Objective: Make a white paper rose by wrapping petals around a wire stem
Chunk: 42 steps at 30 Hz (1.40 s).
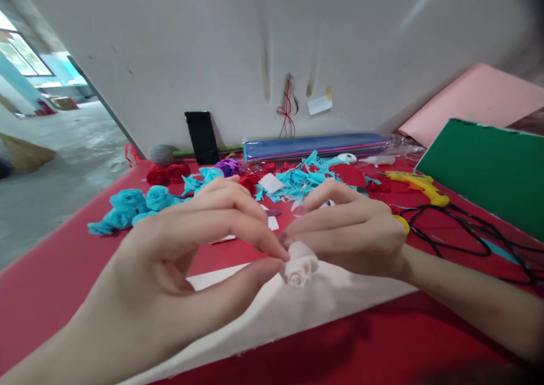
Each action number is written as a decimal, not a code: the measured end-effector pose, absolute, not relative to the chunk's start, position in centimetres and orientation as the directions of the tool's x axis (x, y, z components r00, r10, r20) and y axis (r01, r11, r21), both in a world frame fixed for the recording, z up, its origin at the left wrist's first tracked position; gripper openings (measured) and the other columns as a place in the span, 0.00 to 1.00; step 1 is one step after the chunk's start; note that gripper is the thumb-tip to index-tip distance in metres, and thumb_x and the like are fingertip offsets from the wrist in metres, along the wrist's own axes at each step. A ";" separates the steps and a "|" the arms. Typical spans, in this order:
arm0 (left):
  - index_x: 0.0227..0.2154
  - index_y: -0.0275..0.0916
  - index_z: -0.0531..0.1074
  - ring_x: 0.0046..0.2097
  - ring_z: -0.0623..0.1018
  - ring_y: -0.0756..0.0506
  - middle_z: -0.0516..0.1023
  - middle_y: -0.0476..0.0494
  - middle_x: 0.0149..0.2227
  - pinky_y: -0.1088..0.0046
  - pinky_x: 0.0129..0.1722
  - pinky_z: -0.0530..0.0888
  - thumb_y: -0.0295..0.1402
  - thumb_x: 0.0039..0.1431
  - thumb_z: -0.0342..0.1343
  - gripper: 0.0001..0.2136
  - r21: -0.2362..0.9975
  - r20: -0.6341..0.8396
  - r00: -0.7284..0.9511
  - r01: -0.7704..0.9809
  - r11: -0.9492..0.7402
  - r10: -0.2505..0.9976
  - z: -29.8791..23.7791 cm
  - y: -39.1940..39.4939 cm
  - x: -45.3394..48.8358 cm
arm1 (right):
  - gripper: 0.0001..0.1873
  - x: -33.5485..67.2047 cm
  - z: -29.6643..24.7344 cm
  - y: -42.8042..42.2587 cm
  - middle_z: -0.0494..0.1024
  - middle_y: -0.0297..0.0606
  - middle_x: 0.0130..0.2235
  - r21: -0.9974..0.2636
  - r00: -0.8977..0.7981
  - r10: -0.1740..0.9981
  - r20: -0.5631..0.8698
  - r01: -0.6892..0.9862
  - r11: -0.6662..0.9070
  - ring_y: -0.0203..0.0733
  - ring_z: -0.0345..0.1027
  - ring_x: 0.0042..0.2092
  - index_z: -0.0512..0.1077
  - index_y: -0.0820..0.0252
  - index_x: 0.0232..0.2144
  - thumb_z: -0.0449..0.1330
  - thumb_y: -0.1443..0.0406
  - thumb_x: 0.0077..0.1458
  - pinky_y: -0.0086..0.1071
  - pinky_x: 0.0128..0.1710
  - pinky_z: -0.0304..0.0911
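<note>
A small white paper rose [300, 272], its petals wound in a spiral, is held between my two hands, its face turned towards me. Thumb and forefinger of my left hand [165, 255] pinch the rose's left edge. Behind the flower, the curled fingers of my right hand [352, 226] grip its base, which they mostly hide. Under both hands lies a white paper sheet [255, 323] on the red tabletop [331, 351]. Blue paper roses [127, 206] rest beyond my left hand, with red paper roses [168, 173] behind them.
Blue paper scraps [304, 178] are heaped at the back. A yellow glue gun [419, 185] and black cable [450, 232] lie at right, beside a green board [488, 175] and pink sheet [476, 99]. A dark phone [201, 137] leans against the white wall [204, 45].
</note>
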<state>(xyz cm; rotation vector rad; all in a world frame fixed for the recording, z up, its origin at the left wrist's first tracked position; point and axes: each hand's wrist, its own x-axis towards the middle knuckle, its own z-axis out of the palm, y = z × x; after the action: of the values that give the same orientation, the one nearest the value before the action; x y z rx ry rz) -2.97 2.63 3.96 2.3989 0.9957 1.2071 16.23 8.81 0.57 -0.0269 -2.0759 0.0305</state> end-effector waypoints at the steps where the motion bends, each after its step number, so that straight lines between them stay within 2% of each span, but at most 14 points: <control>1: 0.29 0.46 0.73 0.34 0.71 0.49 0.72 0.52 0.29 0.72 0.34 0.72 0.30 0.53 0.56 0.03 0.517 0.592 0.419 0.459 -0.723 0.689 3.9 2.6 -3.0 | 0.12 16.2 0.6 8.8 0.80 0.37 0.29 -0.029 -0.485 0.030 0.874 0.010 1.000 0.30 0.69 0.32 0.73 0.64 0.26 0.53 0.67 0.58 0.28 0.36 0.68; 8: 0.25 0.43 0.71 0.33 0.71 0.50 0.70 0.52 0.27 0.73 0.33 0.71 0.28 0.51 0.56 0.03 0.454 0.621 0.437 0.475 -0.754 0.650 3.9 2.8 -2.6 | 0.10 16.3 0.6 9.0 0.80 0.36 0.29 0.027 -0.512 -0.025 0.858 -0.004 1.000 0.28 0.69 0.33 0.72 0.64 0.27 0.53 0.69 0.58 0.25 0.38 0.67; 12: 0.24 0.42 0.69 0.32 0.71 0.51 0.70 0.53 0.26 0.75 0.32 0.70 0.26 0.50 0.54 0.05 0.492 0.592 0.429 0.478 -0.727 0.682 4.0 2.7 -2.6 | 0.08 16.4 0.6 9.1 0.80 0.36 0.31 0.062 -0.540 -0.069 0.839 -0.031 0.998 0.28 0.70 0.35 0.72 0.65 0.27 0.55 0.71 0.56 0.25 0.40 0.67; 17: 0.25 0.44 0.70 0.32 0.71 0.51 0.71 0.52 0.26 0.75 0.30 0.71 0.29 0.52 0.54 0.04 0.506 0.582 0.432 0.471 -0.723 0.689 4.1 2.2 -2.9 | 0.08 16.5 0.6 8.9 0.80 0.36 0.31 0.034 -0.525 -0.039 0.850 -0.020 0.999 0.29 0.70 0.34 0.73 0.66 0.27 0.55 0.71 0.56 0.26 0.39 0.66; 22: 0.26 0.44 0.71 0.33 0.71 0.49 0.70 0.51 0.27 0.70 0.35 0.71 0.29 0.51 0.56 0.02 0.470 0.624 0.433 0.456 -0.755 0.650 4.0 2.4 -2.9 | 0.07 16.5 0.7 8.7 0.80 0.35 0.30 0.003 -0.526 0.001 0.851 0.007 1.000 0.29 0.69 0.34 0.73 0.65 0.26 0.56 0.72 0.55 0.25 0.40 0.67; 26: 0.25 0.44 0.72 0.33 0.71 0.49 0.70 0.52 0.26 0.65 0.47 0.69 0.30 0.50 0.57 0.02 0.441 0.657 0.411 0.470 -0.765 0.632 3.9 2.6 -2.8 | 0.05 16.5 0.7 8.6 0.80 0.34 0.30 0.003 -0.525 0.007 0.851 0.017 1.000 0.29 0.68 0.34 0.73 0.65 0.26 0.58 0.72 0.53 0.25 0.39 0.67; 32: 0.26 0.45 0.71 0.33 0.71 0.48 0.71 0.52 0.27 0.66 0.38 0.71 0.30 0.49 0.58 0.02 0.435 0.649 0.412 0.488 -0.756 0.640 3.8 2.5 -2.9 | 0.04 16.5 0.8 8.7 0.80 0.34 0.30 0.001 -0.541 0.007 0.841 0.015 1.000 0.28 0.68 0.34 0.72 0.66 0.27 0.59 0.74 0.51 0.25 0.41 0.66; 36: 0.25 0.45 0.72 0.33 0.70 0.47 0.70 0.50 0.26 0.67 0.32 0.70 0.28 0.48 0.58 0.03 0.413 0.655 0.424 0.493 -0.766 0.626 3.8 2.6 -3.0 | 0.05 16.6 0.8 8.6 0.80 0.34 0.30 0.010 -0.552 0.008 0.834 0.029 1.000 0.28 0.68 0.35 0.73 0.65 0.27 0.57 0.72 0.54 0.24 0.41 0.66; 42: 0.24 0.43 0.68 0.32 0.69 0.47 0.69 0.51 0.25 0.66 0.36 0.68 0.23 0.46 0.56 0.07 0.441 0.635 0.450 0.456 -0.773 0.628 3.9 2.7 -2.7 | 0.11 16.6 0.9 8.3 0.79 0.35 0.29 0.011 -0.538 0.020 0.843 0.056 0.998 0.29 0.67 0.34 0.73 0.63 0.26 0.53 0.69 0.58 0.23 0.41 0.66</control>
<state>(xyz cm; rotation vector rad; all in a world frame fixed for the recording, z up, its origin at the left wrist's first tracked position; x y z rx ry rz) -2.69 2.75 3.92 2.4929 0.9467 1.2243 16.56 8.34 0.86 -0.0528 -2.1387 -0.0447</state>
